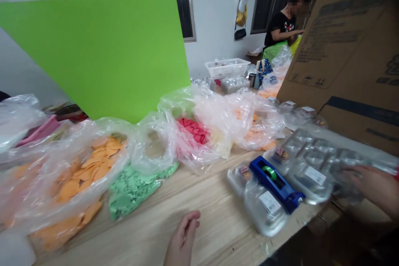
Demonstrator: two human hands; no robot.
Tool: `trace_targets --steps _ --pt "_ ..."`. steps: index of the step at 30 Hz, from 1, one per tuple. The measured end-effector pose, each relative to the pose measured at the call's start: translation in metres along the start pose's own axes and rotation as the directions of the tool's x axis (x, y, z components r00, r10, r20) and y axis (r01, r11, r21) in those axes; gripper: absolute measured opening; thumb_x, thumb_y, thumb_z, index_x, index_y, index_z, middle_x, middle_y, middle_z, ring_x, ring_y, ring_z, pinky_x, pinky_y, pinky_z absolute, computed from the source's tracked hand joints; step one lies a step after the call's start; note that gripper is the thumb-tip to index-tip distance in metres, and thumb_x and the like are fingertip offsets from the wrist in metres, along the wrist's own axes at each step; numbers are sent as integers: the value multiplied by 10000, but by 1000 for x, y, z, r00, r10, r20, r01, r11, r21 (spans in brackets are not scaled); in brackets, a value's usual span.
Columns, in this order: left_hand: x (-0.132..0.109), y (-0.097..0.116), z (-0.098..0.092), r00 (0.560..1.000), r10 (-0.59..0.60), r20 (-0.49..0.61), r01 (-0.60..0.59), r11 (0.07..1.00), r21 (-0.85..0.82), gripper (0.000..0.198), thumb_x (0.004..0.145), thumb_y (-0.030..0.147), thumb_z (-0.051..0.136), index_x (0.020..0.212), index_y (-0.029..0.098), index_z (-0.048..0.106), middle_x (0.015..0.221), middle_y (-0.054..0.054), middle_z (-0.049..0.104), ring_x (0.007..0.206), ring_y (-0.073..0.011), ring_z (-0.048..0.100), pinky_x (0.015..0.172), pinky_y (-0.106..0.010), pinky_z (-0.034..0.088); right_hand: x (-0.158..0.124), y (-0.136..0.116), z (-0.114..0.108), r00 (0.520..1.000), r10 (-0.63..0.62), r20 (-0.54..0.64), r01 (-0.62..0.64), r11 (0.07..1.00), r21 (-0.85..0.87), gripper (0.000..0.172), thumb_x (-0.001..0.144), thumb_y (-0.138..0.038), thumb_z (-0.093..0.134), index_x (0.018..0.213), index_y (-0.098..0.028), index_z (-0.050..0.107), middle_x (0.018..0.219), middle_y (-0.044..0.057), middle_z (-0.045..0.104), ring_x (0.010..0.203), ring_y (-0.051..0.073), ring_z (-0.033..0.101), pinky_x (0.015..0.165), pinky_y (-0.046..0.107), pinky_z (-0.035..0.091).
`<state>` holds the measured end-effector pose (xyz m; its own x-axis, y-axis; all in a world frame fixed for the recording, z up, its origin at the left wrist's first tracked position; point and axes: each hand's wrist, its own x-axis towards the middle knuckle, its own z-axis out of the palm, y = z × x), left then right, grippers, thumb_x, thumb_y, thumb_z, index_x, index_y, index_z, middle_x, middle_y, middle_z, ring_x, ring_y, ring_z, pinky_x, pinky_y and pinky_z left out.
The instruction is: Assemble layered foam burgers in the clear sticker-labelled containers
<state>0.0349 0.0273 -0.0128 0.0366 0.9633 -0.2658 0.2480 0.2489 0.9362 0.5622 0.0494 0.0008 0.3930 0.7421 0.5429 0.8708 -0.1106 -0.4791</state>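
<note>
Left hand (182,239) on table (215,199) — grip loose, empty, right hand (372,187) blurred, edge-cropped, on clear trays (311,160) — grip unreadable

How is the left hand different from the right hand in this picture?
The left hand is low in the middle, over the bare wooden table, while the right hand is at the right edge. The left hand's fingers are curled and hold nothing; the right hand lies on the clear plastic trays. The left hand looks sharp; the right hand is blurred, so its grip is unclear. Both are bare.
</note>
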Motion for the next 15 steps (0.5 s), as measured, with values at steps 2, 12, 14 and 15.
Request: trace_targets --steps 2,12,14,15 --pt "6 13 -4 996 71 -48 -65 991 116 333 794 429 460 987 194 596 1071 -89 606 990 -227 565 904 -386 415 7 -25 -3 998 -48 45 51 997 -66 365 716 -537 467 634 -217 622 734 178 626 683 282 593 636 437 380" --pt "33 50 51 984 59 167 -27 983 -184 381 752 367 555 1083 179 562 1096 -102 566 977 -212 532 876 -349 401 -84 -208 35 911 -299 284 329 942 -66 349 796 -430 500 989 -160 609 897 100 661 836 247 610 704 346 497" --pt "30 37 75 961 -81 265 161 942 -294 512 698 382 608 1140 135 526 1090 -137 563 922 -226 557 786 -349 451 -119 -220 47 895 -238 378 334 919 -212 536 712 -467 589 1101 -99 563 994 163 621 891 314 575 734 420 480" --pt "28 32 86 946 -110 305 210 924 -318 544 687 387 615 1149 117 521 1087 -149 566 915 -233 564 758 -350 464 -133 -224 52 896 -200 397 319 911 -260 629 679 -457 625 1170 -80 516 1045 189 592 925 332 555 758 437 467"
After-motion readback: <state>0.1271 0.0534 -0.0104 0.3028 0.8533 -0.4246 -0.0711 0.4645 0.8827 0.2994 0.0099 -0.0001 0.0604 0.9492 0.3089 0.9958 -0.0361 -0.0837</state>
